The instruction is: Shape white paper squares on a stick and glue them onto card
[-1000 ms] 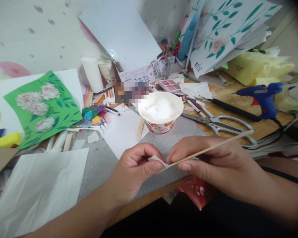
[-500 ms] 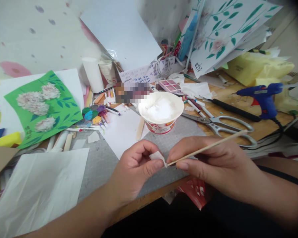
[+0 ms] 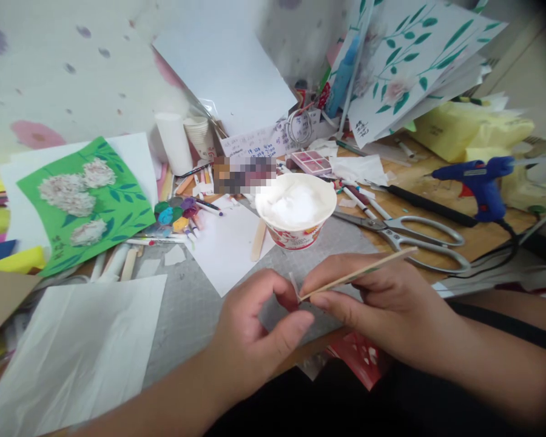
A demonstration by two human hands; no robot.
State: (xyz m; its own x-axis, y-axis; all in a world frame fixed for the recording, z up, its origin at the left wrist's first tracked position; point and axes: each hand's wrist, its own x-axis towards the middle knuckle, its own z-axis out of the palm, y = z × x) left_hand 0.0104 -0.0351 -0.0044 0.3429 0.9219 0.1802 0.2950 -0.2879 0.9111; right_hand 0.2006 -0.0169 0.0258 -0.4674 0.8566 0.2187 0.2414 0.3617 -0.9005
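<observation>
My right hand (image 3: 368, 291) pinches a thin wooden stick (image 3: 368, 267) between thumb and fingers, its tip pointing left. A small piece of thin white paper (image 3: 293, 285) stands at that tip, seen nearly edge-on. My left hand (image 3: 264, 321) is beside it with thumb and index finger parted; the curled index fingertip is close to the paper, and I cannot tell if it touches. Beyond the hands stands a paper bowl (image 3: 295, 238) with a white substance (image 3: 295, 205) inside. A flat wooden stick (image 3: 258, 240) lies to its left.
Large scissors (image 3: 394, 230) and a blue glue gun (image 3: 477, 182) lie on the right. On the left are a green picture with paper flowers (image 3: 118, 212), stacked white sheets (image 3: 86, 340) and small paper scraps (image 3: 175, 255). A grey cutting mat (image 3: 195, 303) covers the table's front.
My left thumb has come away from the white paper, leaving a gap to the index finger. The paper has turned more upright, and the stick in my right hand has shifted slightly left.
</observation>
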